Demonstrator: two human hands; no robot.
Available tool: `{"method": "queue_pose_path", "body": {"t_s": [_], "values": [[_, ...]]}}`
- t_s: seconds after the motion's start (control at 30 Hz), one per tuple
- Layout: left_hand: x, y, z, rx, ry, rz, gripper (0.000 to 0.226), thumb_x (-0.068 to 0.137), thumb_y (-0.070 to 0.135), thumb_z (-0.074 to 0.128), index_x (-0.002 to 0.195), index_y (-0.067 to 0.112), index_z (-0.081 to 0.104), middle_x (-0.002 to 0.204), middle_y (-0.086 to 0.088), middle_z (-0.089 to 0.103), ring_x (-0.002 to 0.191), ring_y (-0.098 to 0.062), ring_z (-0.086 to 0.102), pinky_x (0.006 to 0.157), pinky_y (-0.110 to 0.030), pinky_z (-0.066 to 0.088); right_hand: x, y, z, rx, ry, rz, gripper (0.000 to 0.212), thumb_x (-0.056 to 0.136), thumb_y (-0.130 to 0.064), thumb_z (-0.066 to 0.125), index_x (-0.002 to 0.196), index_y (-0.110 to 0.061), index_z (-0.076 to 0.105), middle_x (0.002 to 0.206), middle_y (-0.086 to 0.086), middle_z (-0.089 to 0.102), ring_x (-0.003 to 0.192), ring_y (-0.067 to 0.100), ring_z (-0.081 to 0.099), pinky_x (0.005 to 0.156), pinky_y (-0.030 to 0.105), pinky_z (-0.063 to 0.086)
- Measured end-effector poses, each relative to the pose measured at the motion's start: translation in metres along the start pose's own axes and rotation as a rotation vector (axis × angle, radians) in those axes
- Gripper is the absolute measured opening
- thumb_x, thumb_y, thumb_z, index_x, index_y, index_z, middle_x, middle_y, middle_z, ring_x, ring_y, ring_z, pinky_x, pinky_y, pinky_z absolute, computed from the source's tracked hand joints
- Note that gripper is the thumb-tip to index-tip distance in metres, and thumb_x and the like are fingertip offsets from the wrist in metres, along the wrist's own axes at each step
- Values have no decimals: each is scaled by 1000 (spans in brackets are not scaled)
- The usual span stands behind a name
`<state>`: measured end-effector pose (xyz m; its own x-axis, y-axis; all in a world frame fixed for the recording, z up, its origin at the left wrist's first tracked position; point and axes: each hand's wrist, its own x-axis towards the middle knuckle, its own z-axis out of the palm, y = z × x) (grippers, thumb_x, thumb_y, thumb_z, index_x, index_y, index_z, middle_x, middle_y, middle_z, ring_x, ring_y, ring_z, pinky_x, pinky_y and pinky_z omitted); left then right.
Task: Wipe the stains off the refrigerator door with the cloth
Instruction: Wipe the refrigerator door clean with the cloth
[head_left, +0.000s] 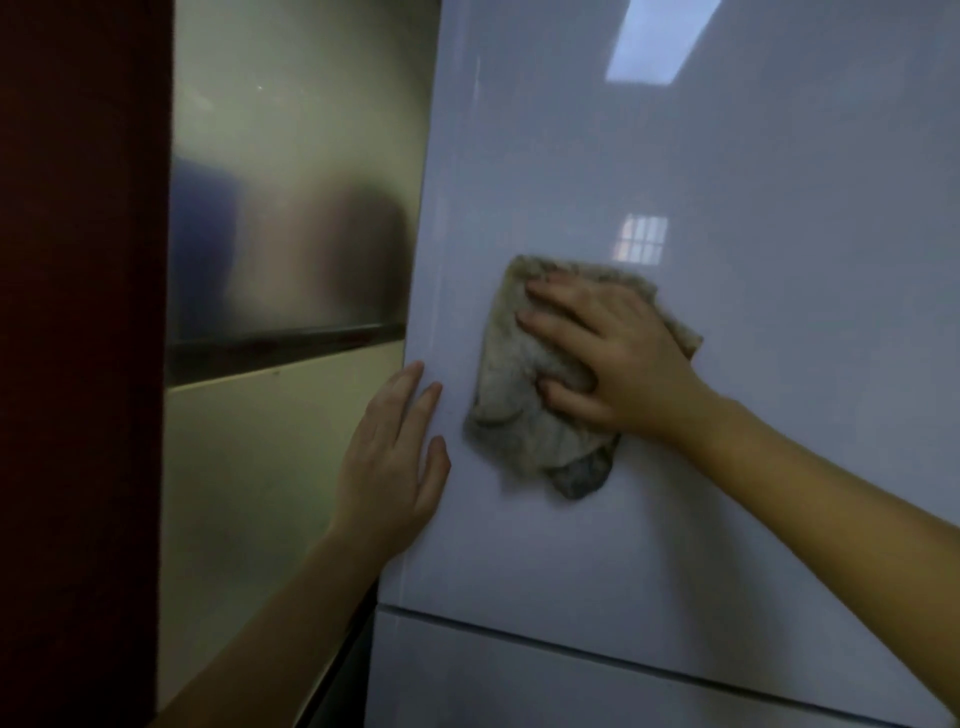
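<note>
The right hand (618, 364) lies spread and flat on a crumpled grey-beige cloth (519, 415). Its fingers are nearly straight and point left, and the thumb rests on the folds lower down, so the hand presses the fabric against the door rather than clenching it. The cloth sits on the glossy pale lilac-white refrigerator door (727, 182), a little left of the door's middle, and a darker grey corner hangs below the hand. The left hand (395, 462) holds nothing. It is open with its fingers straight and together, pointing up, and its palm rests flat on the door's left edge, just beside the cloth but not touching it. There are two hands, both bare-armed, and one cloth. Two pale door panels show: the upper one being wiped and a lower panel (519, 691) beneath a thin dark seam. Two bright reflections sit on the upper door, a slanted rectangular light (660, 41) and a small barred window (641, 239). To the left stand a brushed metal panel (291, 208), a cream panel (260, 493) and a dark red surface (78, 312).
</note>
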<state>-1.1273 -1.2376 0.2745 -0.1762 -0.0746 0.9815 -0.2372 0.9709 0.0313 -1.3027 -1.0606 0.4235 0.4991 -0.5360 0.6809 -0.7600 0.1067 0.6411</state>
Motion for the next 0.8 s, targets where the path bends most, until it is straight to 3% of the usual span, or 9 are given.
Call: {"method": "queue_pose_path", "body": {"t_s": [0.23, 0.4, 0.57, 0.8], "values": [[14, 11, -16, -102, 91, -98, 51, 98, 26, 45, 142, 0, 49, 152, -18, 45, 138, -31, 46, 116, -35, 37, 31, -35, 21, 50, -58, 79, 65, 88, -47, 62, 144, -17, 53, 159, 8, 42, 147, 29, 38, 114, 46, 31], [13, 9, -17, -65, 86, -35, 50, 98, 24, 47, 142, 1, 50, 152, -20, 46, 134, -33, 49, 113, -39, 41, -43, -97, 58, 117, -147, -55, 61, 91, -43, 62, 145, -15, 54, 156, 11, 45, 144, 29, 41, 113, 44, 33], [-6, -5, -5, 15, -22, 27, 48, 98, 23, 49, 140, 0, 53, 153, -23, 43, 138, -37, 47, 112, -47, 43, -104, -129, 73, 142, -220, -199, 47, 99, -41, 58, 139, -17, 60, 154, 8, 50, 140, 26, 48, 109, 42, 40], [-16, -12, 0, 69, -75, 95, 47, 98, 23, 53, 139, 1, 54, 155, -25, 39, 143, -38, 41, 118, -45, 37, -92, -113, 56, 118, 36, 198, 53, 90, -37, 72, 137, -14, 62, 151, 10, 52, 140, 28, 48, 109, 42, 36]]}}
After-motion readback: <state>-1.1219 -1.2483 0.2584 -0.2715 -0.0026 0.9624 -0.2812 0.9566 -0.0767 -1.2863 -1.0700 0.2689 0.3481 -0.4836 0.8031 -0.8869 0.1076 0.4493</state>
